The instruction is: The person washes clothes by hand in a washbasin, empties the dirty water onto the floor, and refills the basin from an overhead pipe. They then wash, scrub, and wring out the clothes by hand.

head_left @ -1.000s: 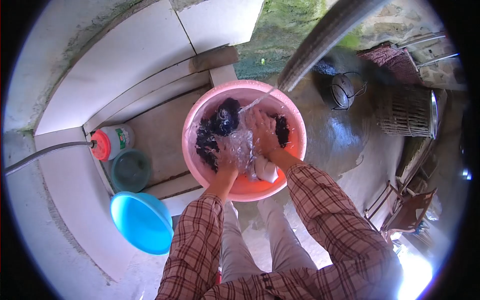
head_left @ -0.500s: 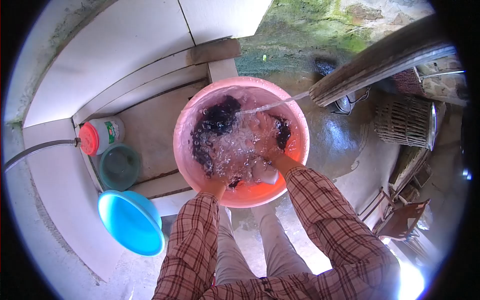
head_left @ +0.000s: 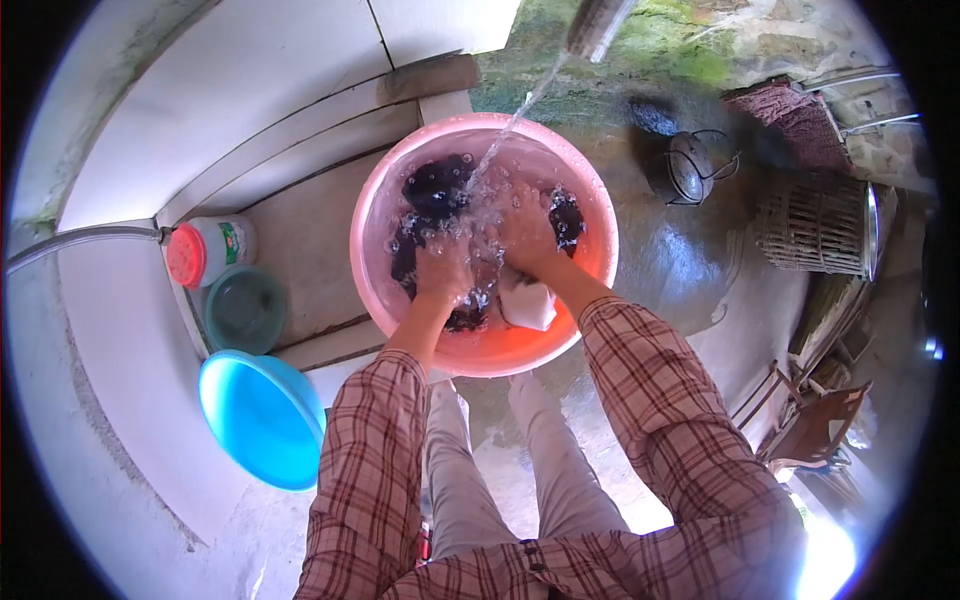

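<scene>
A large pink basin point(head_left: 366, 290) of bubbling water holds wet dark cloth point(head_left: 438, 188) with patches along both sides. A pale piece of cloth point(head_left: 528, 305) bulges up near the basin's front. My left hand point(head_left: 443, 264) is in the water against the dark cloth on the left. Just right of it, my right hand point(head_left: 528, 235) reaches in, behind the pale cloth. Splashing water hides the fingers of both hands, so their grip cannot be made out. From a spout point(head_left: 598, 28) at the top, a water stream point(head_left: 512, 125) falls into the basin.
To the left are a tilted blue basin point(head_left: 262, 420), a small green basin point(head_left: 246, 310) and a red-lidded tub point(head_left: 205, 250) near a hose point(head_left: 85, 243). On the right, a black pot point(head_left: 685, 172), a slatted basket point(head_left: 815, 228) and a brown chair point(head_left: 820, 425) stand around wet floor.
Both hands have moved farther into the basin and closer together, and show more above the water. The view has shifted; the spout now appears higher, with the stream falling more steeply.
</scene>
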Available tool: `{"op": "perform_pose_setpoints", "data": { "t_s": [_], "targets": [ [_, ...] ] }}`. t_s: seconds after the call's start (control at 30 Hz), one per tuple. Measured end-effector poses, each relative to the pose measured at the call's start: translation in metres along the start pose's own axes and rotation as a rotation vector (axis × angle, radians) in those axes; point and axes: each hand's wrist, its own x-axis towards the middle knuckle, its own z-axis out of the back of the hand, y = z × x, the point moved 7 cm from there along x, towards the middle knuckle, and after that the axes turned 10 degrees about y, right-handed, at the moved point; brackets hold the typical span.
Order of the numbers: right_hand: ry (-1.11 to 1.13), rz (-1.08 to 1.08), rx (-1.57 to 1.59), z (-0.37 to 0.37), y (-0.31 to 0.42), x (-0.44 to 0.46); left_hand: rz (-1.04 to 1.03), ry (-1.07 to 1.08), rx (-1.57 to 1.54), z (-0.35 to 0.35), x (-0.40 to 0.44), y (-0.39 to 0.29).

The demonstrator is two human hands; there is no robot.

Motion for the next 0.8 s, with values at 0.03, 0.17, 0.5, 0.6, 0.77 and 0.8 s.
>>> {"op": "perform_pose_setpoints", "data": {
  "t_s": [0.03, 0.17, 0.5, 0.6, 0.77, 0.8],
  "targets": [
    [-0.034, -0.041, 0.048, 0.009, 0.005, -0.001, 0.111, 0.008, 0.155, 0.004, -0.005, -0.001],
    [-0.045, -0.140, 0.086, 0.031, 0.011, 0.005, 0.177, -0.008, -0.114, 0.042, -0.033, -0.019],
    [-0.152, -0.236, 2.052, -0.007, -0.030, 0.031, 0.317, 0.058, -1.924, 0.018, -0.018, -0.008],
    [0.169, -0.068, 2.296, 0.024, 0.026, 0.004, 0.284, 0.019, -2.239, 0.012, -0.006, -0.013],
    [0.179, 0.358, 1.447, 0.073, 0.117, -0.076, 0.160, 0.155, -2.334, 0.023, 0.013, -0.020],
    [0.091, 0.428, 0.776, 0.080, 0.129, -0.089, 0.324, 0.100, -2.243, 0.029, 0.009, -0.021]
  ]
}}
